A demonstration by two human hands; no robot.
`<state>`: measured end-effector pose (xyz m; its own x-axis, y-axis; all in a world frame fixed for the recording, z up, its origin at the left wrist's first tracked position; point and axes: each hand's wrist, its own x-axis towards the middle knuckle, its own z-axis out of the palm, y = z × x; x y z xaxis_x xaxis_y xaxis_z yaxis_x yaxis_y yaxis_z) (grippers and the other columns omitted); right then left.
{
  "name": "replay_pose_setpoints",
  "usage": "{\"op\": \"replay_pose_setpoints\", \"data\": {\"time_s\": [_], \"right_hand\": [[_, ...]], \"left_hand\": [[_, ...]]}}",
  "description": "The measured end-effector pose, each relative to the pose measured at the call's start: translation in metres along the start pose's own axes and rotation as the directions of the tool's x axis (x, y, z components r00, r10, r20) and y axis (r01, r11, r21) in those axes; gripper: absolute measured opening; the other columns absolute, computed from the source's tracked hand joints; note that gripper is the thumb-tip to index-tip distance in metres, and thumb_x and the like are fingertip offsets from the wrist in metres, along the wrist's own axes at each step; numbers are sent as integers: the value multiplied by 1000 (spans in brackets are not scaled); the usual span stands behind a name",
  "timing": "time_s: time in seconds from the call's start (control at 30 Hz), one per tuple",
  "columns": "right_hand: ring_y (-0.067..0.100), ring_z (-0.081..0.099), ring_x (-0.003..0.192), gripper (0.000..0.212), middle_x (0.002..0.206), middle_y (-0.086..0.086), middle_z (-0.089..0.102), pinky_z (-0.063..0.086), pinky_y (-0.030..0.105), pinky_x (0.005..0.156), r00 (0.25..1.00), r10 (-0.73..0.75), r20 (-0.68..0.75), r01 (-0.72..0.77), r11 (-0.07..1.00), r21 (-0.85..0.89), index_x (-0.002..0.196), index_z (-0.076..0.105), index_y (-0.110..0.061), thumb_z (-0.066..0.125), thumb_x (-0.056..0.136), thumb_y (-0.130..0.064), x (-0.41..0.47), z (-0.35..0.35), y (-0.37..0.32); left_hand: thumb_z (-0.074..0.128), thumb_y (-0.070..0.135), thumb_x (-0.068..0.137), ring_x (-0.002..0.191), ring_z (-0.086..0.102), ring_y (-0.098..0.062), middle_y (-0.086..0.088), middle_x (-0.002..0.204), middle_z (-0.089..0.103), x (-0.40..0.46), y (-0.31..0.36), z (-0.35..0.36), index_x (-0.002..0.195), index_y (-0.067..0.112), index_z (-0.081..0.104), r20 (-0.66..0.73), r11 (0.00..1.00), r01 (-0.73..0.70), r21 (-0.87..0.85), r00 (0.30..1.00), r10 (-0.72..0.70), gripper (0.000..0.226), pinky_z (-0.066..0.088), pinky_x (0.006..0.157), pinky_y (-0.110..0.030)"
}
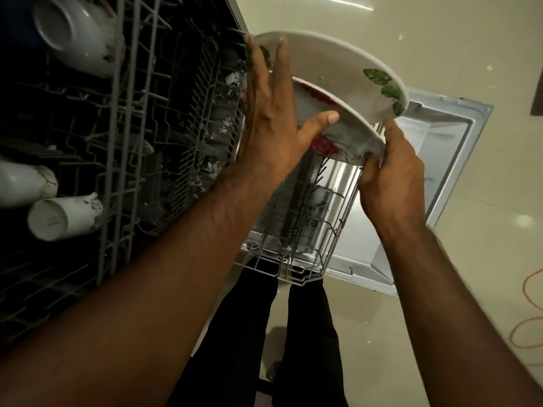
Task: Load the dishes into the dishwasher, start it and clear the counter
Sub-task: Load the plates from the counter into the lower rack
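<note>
Two white plates with red-and-green flower prints stand on edge over the pulled-out lower rack (296, 259) of the open dishwasher. My left hand (273, 113) lies flat with straight fingers against the far plate (332, 63), its thumb touching the near plate (349, 130). My right hand (388, 174) grips the near plate's lower right rim. The upper rack (117, 136) to the left holds a white bowl (73, 33) and two white cups (63, 217) lying on their sides.
The dishwasher door (437, 160) lies open flat below the lower rack. A person's dark-trousered legs (264, 333) stand on the pale tiled floor (470, 54). An orange cable (529, 312) lies on the floor at the right edge.
</note>
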<state>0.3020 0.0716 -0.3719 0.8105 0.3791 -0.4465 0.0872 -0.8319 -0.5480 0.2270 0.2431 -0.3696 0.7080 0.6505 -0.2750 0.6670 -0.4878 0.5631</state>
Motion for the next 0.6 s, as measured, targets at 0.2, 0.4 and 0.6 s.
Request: {"op": "replay_pose_setpoints", "data": {"time_s": [0.2, 0.4, 0.6], "right_hand": [[21, 49, 135, 58, 148, 2, 53, 42, 38, 108, 993, -102, 63, 103, 995, -16, 155, 36, -22, 56, 101, -15, -53, -43, -34], [24, 33, 151, 67, 168, 5, 31, 34, 46, 122, 937, -260, 233, 285, 955, -79, 161, 31, -17, 59, 101, -10, -121, -90, -90], [24, 34, 152, 74, 170, 0, 27, 36, 40, 120, 848, -412, 334, 458, 887, -67, 163, 29, -24, 62, 98, -9, -186, -140, -137]], "left_hand": [[74, 42, 94, 160, -5, -37, -20, 171, -19, -63, 46, -35, 167, 11, 4, 107, 998, 59, 11, 992, -60, 106, 15, 127, -62], [64, 16, 100, 159, -18, -26, -11, 170, -27, -134, 102, -98, 166, 17, -7, 283, 995, 29, 100, 957, -56, 97, 1, 130, -53], [64, 11, 98, 160, -14, -26, -9, 172, -22, -200, 135, -175, 166, 20, -4, 279, 988, 2, 155, 959, -45, 97, 4, 131, -50]]}}
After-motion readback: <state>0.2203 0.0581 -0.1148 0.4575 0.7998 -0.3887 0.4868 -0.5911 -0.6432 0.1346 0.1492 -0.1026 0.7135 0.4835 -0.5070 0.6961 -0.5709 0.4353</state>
